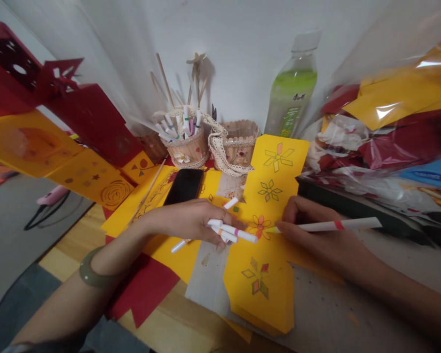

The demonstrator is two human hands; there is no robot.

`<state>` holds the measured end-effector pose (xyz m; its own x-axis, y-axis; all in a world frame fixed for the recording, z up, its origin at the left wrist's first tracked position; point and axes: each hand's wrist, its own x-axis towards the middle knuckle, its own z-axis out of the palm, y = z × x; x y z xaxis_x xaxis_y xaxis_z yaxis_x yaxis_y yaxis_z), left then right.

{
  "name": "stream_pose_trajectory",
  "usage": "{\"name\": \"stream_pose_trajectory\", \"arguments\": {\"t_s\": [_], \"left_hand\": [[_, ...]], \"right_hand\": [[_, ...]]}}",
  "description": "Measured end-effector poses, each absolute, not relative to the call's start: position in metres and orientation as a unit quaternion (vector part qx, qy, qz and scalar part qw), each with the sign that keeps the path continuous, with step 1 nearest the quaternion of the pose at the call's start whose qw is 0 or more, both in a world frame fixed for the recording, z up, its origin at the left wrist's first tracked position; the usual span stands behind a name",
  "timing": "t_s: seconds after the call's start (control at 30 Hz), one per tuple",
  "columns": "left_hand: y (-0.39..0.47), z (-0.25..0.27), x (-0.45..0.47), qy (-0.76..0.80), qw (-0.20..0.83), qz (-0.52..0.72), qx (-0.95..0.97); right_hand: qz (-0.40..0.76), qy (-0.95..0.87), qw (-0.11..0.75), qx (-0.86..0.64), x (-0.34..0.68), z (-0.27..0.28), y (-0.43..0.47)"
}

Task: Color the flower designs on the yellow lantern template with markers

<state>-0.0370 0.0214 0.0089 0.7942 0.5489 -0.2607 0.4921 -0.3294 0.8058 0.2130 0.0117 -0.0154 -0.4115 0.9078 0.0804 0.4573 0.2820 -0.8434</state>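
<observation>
My right hand (312,230) is closed round a white marker (356,224) with a red band. The marker's tip points at an orange-petalled flower drawn on a long yellow paper card (259,304); whether it touches the paper I cannot tell. Other outlined flowers, some partly coloured, run along the card above and below. My left hand (198,218) is closed on several white markers (238,233), which stick out between its fingers at the card's left edge. Under that hand lie more yellow paper sheets (176,255) and a black phone (184,186).
Behind stand a wooden basket of markers (189,152), a second basket (238,149) with lace, and a green drink bottle (294,88). Red and yellow paper boxes (91,122) rise at left. A clear plastic bag (397,127) of paper scraps fills the right. Red paper (147,284) lies in front.
</observation>
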Motion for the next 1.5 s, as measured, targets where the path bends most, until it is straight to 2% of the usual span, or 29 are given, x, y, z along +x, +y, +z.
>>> {"name": "stream_pose_trajectory", "arguments": {"t_s": [1.5], "left_hand": [[0.0212,0.0083,-0.037,0.325,0.486,0.026,0.811]], "right_hand": [[0.419,-0.737,0.299,-0.439,0.2138,-0.0182,0.0116]]}}
